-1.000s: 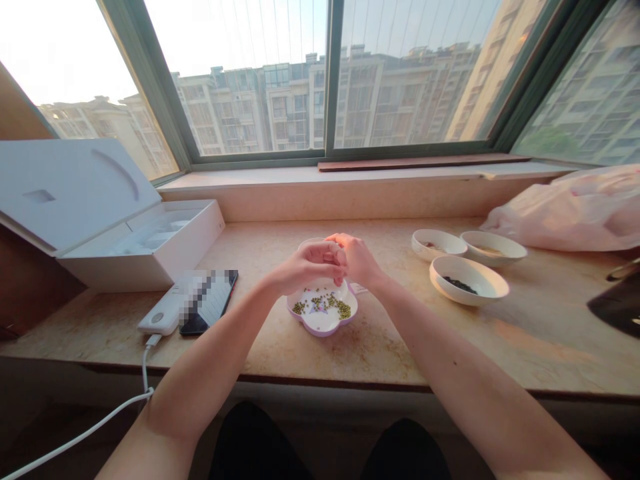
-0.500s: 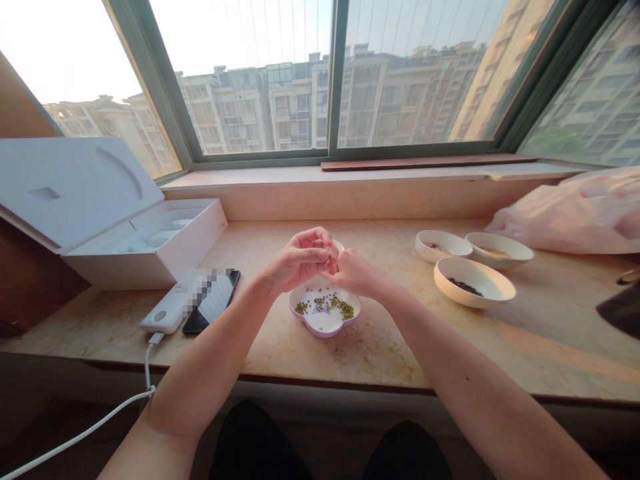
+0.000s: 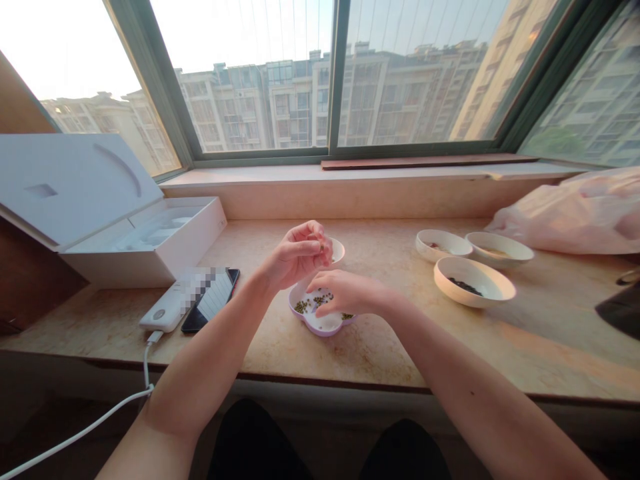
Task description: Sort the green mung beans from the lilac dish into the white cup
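Note:
A flower-shaped, purple-rimmed white dish (image 3: 325,328) holds scattered green mung beans (image 3: 303,306). My right hand (image 3: 350,292) hangs over it, thumb and fingers apart and pointing down into the dish; nothing shows between them, and the hand hides part of the beans. Raised above the far side of the dish, my left hand (image 3: 303,252) is closed, with a small greenish mung bean (image 3: 321,247) pinched at the thumb tip. Whether its curled fingers hold more I cannot tell. Just behind my left hand, a small white bowl (image 3: 339,251) is partly hidden.
Several items share the stone counter (image 3: 390,360). To the right stand a bowl with dark contents (image 3: 493,299), two more white bowls (image 3: 453,253) and a plastic bag (image 3: 575,213). At left lie a phone (image 3: 213,307), a cabled power bank (image 3: 167,310) and an opened white box (image 3: 185,247).
My right hand has come away from my left fingers and dropped toward the dish, its fingers spreading. My left hand has stayed nearly in place, still pinching.

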A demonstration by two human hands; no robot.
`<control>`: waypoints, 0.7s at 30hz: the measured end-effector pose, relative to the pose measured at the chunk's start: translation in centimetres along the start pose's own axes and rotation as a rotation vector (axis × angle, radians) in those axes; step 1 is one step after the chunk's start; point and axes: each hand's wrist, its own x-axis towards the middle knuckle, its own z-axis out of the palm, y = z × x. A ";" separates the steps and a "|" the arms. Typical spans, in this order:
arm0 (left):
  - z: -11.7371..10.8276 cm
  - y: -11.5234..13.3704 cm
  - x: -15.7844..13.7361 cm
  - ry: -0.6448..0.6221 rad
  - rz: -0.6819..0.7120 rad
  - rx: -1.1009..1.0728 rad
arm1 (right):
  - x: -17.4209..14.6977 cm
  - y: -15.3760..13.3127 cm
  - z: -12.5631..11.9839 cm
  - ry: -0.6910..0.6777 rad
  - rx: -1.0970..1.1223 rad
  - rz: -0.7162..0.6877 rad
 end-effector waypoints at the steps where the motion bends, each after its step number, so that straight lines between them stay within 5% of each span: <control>1: -0.1 0.0 0.1 0.022 0.010 0.007 | 0.1 -0.1 0.2 0.011 -0.012 -0.019; 6: -1.7 -0.7 1.3 0.220 0.058 0.210 | 0.4 -0.5 1.3 0.086 0.000 -0.109; 10: -4.0 -2.4 2.2 0.436 0.125 0.871 | 0.9 -0.7 1.6 0.111 0.012 -0.134; 14: -5.6 -3.7 2.3 0.436 0.050 1.452 | 1.3 -0.8 1.8 0.091 0.053 -0.190; 21: -6.6 -3.9 2.5 0.434 -0.057 1.681 | 1.9 -0.7 2.3 0.071 0.038 -0.191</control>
